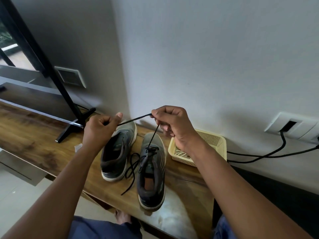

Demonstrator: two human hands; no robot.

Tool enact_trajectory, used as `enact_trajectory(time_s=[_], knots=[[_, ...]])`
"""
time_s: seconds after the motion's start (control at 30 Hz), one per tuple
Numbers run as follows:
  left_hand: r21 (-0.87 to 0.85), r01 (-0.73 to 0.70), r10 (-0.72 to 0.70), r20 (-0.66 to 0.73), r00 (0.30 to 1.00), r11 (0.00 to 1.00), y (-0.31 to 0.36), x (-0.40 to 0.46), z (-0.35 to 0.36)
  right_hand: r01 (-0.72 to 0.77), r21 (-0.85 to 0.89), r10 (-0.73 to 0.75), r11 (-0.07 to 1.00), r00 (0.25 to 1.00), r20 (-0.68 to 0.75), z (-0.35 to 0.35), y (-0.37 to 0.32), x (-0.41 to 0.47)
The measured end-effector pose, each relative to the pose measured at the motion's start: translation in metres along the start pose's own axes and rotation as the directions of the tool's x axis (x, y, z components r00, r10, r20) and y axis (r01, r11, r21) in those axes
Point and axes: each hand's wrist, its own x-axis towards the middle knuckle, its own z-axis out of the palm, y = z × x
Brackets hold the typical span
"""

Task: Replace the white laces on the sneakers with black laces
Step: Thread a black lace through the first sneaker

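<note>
Two grey sneakers stand side by side on the wooden table (31, 135), toes toward the wall. The right sneaker (151, 171) has a black lace (136, 119) threaded through its eyelets; one loose end trails down onto the table between the shoes. The left sneaker (119, 150) shows no lace. My right hand (170, 123) pinches the lace above the right shoe's toe, and the lace runs taut from there to my left hand (101, 125), which grips its other part above the left shoe.
A cream plastic basket (215, 140) sits right of the shoes against the wall, with something striped inside. A black TV stand leg (76, 123) stands at left. Black cables (269, 154) run from wall sockets at right. My knees show below the table edge.
</note>
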Motion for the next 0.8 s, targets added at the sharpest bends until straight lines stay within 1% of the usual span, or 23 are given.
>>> enact_trajectory(time_s=[0.1, 0.17, 0.27, 0.3, 0.33, 0.43, 0.5, 0.57, 0.6, 0.63, 0.67, 0.73, 0.8], knots=[[0.010, 0.048, -0.047, -0.055, 0.997, 0.999, -0.001, 0.000, -0.003, 0.006, -0.045, -0.006, 0.999, 1.000, 0.008, -0.002, -0.003, -0.003], [-0.010, 0.135, -0.135, -0.110, 0.985, 0.991, -0.001, 0.000, -0.006, 0.003, -0.071, -0.003, 0.997, 1.000, 0.004, -0.004, -0.004, -0.005], [-0.150, 0.305, -0.327, -0.161, 0.931, 0.941, -0.002, 0.001, -0.009, -0.010, -0.074, 0.007, 0.997, 1.000, -0.029, -0.008, -0.006, -0.008], [-0.214, 0.357, -0.392, -0.154, 0.907, 0.909, -0.001, 0.002, -0.009, -0.014, -0.073, 0.011, 0.997, 0.999, -0.039, -0.009, -0.006, -0.008], [-0.294, 0.380, -0.430, -0.126, 0.894, 0.877, 0.000, 0.002, -0.009, -0.019, -0.078, 0.016, 0.997, 0.999, -0.043, -0.010, -0.006, -0.008], [-0.562, 0.337, -0.411, -0.006, 0.912, 0.756, 0.006, 0.004, -0.010, -0.044, -0.124, 0.041, 0.991, 0.999, -0.028, -0.010, -0.003, -0.009], [-0.625, 0.306, -0.399, -0.010, 0.917, 0.718, 0.010, 0.005, -0.012, -0.071, -0.157, 0.071, 0.985, 0.997, -0.007, -0.009, -0.001, -0.009], [-0.649, 0.281, -0.404, -0.044, 0.914, 0.707, 0.012, 0.003, -0.015, -0.096, -0.206, 0.102, 0.974, 0.995, 0.018, -0.008, 0.001, -0.009], [-0.686, 0.260, -0.409, -0.060, 0.910, 0.680, 0.013, 0.003, -0.016, -0.103, -0.233, 0.114, 0.967, 0.993, 0.034, -0.007, 0.002, -0.009], [-0.741, 0.235, -0.418, -0.067, 0.906, 0.628, 0.013, 0.002, -0.018, -0.105, -0.265, 0.123, 0.959, 0.991, 0.054, -0.007, 0.003, -0.009], [-0.806, 0.211, -0.427, -0.057, 0.902, 0.553, 0.014, 0.002, -0.020, -0.106, -0.304, 0.135, 0.947, 0.988, 0.077, -0.007, 0.005, -0.010], [-0.916, 0.178, -0.421, 0.011, 0.907, 0.361, 0.013, 0.003, -0.025, -0.115, -0.383, 0.172, 0.916, 0.978, 0.117, -0.006, 0.009, -0.012], [-0.972, 0.163, -0.369, 0.091, 0.925, 0.167, 0.013, 0.003, -0.030, -0.131, -0.438, 0.201, 0.889, 0.973, 0.118, -0.004, 0.015, -0.012]])
